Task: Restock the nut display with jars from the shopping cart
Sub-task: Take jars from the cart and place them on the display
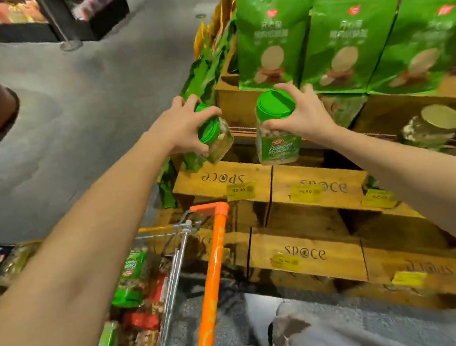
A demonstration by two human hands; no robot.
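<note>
Left hand: the left hand (184, 123) was clamped over the green lid of the tilted jar (218, 142), fingers curled round the rim.
Right hand: the right hand (305, 113) clasped the upright jar (277, 139) from its three o'clock side, thumb and fingers wrapped round the lid and shoulder.
Tilted jar: it hung in the air with its lid leaning toward nine o'clock and its base over the corner of the wooden crates (250, 174).
Upright jar: it was just beside the other at its three o'clock, above the same crate tier and below the green pouches (269, 38). I could not tell whether its base touched the wood.
Shopping cart: the shopping cart (173, 271) stood at seven o'clock of the hands, with more packed jars (131, 274) inside.
Feel: clear, rigid plastic by the look of it, full of nuts, so probably fairly weighty for one hand. The smooth walls seemed likely to slip.
Where to hold: the ribbed lid gave fingers purchase, but I would trust the shoulder just under it more, since a loose lid could turn.
Risk: the tilted one looked the likelier to twist out of the fingers.
</note>
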